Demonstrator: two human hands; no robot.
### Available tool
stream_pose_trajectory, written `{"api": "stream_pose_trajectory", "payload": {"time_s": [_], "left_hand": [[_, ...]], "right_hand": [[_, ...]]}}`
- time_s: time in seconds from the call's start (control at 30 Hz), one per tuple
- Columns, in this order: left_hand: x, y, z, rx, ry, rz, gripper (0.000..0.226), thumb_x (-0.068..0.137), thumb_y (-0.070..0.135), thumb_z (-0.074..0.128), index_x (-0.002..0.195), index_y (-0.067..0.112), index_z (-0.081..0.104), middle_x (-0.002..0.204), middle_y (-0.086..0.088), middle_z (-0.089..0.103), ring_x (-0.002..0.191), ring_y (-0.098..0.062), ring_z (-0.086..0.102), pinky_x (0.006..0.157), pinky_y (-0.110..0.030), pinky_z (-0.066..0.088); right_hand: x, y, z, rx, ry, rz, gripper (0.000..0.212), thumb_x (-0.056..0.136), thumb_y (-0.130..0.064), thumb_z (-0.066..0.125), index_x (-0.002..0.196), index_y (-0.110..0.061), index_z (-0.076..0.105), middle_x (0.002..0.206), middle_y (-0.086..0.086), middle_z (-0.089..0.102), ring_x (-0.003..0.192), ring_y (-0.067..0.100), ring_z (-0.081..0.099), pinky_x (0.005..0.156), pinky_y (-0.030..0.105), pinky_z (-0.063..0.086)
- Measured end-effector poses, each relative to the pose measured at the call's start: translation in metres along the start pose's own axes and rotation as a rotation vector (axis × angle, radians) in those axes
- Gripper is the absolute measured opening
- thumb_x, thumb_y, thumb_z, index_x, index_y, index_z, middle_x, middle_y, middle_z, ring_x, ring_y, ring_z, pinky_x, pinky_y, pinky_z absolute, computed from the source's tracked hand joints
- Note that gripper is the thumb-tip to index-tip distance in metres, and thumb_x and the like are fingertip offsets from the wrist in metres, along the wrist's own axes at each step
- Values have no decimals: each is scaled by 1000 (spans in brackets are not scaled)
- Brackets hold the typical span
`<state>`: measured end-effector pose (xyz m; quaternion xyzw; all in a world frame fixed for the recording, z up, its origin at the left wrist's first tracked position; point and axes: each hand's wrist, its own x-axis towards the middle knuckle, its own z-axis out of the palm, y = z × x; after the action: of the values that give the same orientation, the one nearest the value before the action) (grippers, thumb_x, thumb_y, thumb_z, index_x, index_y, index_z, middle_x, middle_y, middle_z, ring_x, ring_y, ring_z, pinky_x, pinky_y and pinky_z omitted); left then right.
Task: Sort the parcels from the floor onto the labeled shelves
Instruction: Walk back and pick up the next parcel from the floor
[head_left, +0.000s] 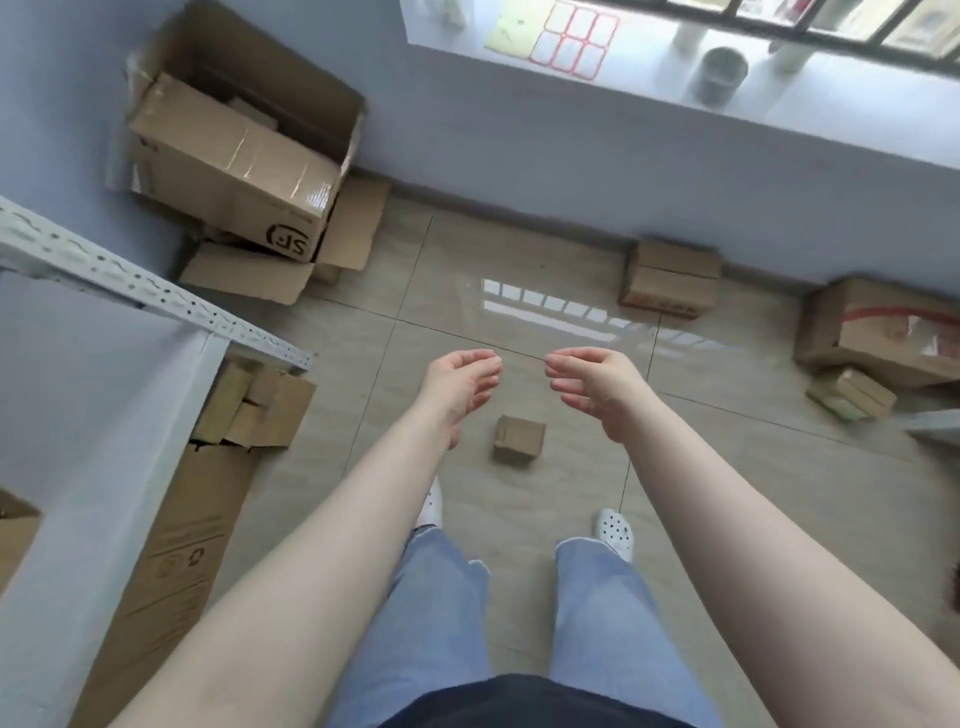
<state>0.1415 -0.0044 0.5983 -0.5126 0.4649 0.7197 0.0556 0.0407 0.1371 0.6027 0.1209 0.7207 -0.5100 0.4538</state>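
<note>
A small brown cardboard parcel (518, 439) lies on the tiled floor just ahead of my feet. My left hand (460, 387) and my right hand (597, 387) hover above it, palms facing each other, fingers curled and apart, holding nothing. More parcels lie along the far wall: a medium box (670, 280), a larger taped box (878, 332) at the right and a small flat one (852, 400) in front of it. The white metal shelf (130, 280) stands at my left.
A big open SF carton (234, 156) sits in the far left corner over flattened cardboard (249, 275). Folded cartons (171, 545) lie under the shelf. A windowsill (675, 78) with label sheets and a cup runs along the far wall.
</note>
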Motion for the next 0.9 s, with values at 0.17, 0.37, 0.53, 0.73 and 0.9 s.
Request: {"api": "stream_pose_trajectory", "payload": {"time_s": [0.17,0.37,0.53,0.73,0.9], "left_hand": [[18,21,-37,147,-85,23,10,90,10,67,90,19,62,86,2,65,76,-8,61,74,-20,48],[23,24,-26,290,-194,-16,9,90,9,66,92,17,62,85,1,65,76,-8,61,73,-19,48],[19,25,-3,447,-319,19,20,86,3,69,104,13,65,88,4,65,85,-11,61,88,-26,49],[26,29,25,615,-390,35,23,85,1,70,106,11,65,88,5,65,85,-10,61,77,-20,46],[53,32,52,828,-499,30,23,86,5,70,108,9,66,86,3,65,80,-10,60,73,-20,45]], "right_hand": [[-11,11,46,115,79,57,33,84,-19,72,113,-6,65,100,9,68,89,21,64,90,32,52],[-26,26,52,144,143,97,28,84,-18,72,109,-7,66,87,5,68,80,17,62,77,26,51],[-26,36,37,263,187,101,26,84,-19,72,107,-9,65,91,7,68,88,22,63,80,26,51],[-22,46,13,401,256,120,21,83,-20,73,100,-10,66,84,6,68,78,17,64,79,26,53],[-4,53,7,545,359,169,16,82,-21,74,90,-13,63,80,5,65,71,15,60,66,23,48]]}}
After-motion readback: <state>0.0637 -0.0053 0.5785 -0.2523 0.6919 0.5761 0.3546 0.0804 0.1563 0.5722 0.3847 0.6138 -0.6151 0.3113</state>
